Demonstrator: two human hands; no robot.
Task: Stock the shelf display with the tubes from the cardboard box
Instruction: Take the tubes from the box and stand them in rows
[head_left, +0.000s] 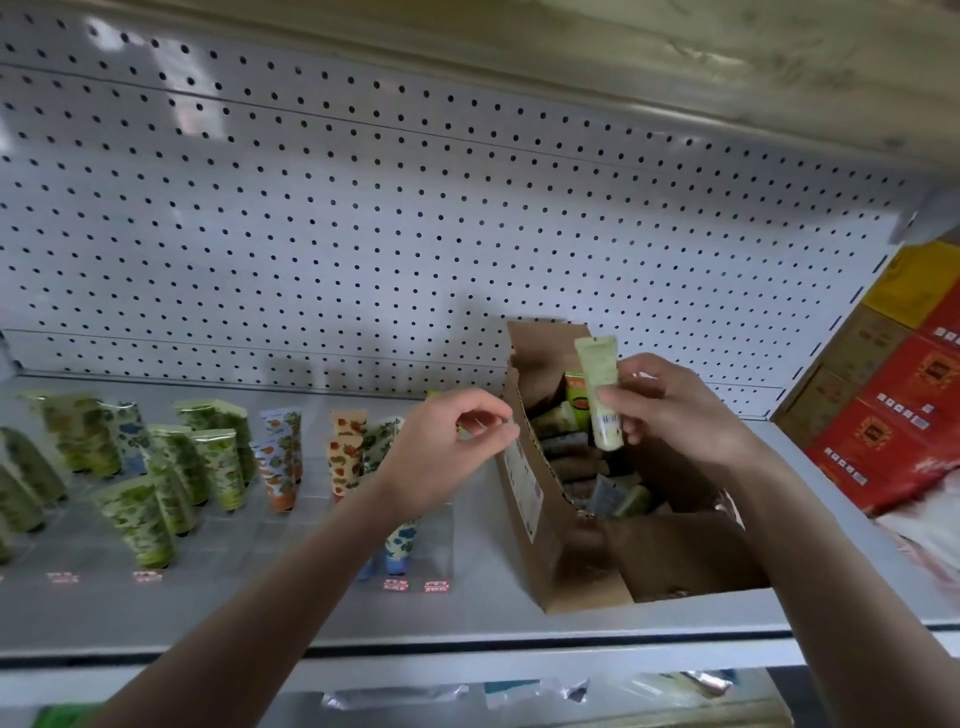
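The right hand (675, 415) pinches a slim, pale green plastic tube (598, 379) between thumb and curled fingers. It holds the tube nearly upright, flat crimped end on top, over the open cardboard box (525, 499). The box is plain brown corrugated board with rough flaps. It sits on the smooth grey metal shelf (467, 618) and has more tubes (571, 452) heaped inside, lying flat in a jumble. The left hand (441, 457) hovers just beside the box's left wall with its fingers curled, thumb close to the fingertips; blur hides whether they touch or grip anything. To the left, green leaf-patterned tubes (140, 519) stand cap-down in rows, with orange-printed tubes (283, 467) beside them and a blue-flowered tube (400, 545) partly behind the forearm. A white perforated pegboard (363, 208) backs the shelf, and glossy red cartons (909, 415) are stacked at the right.
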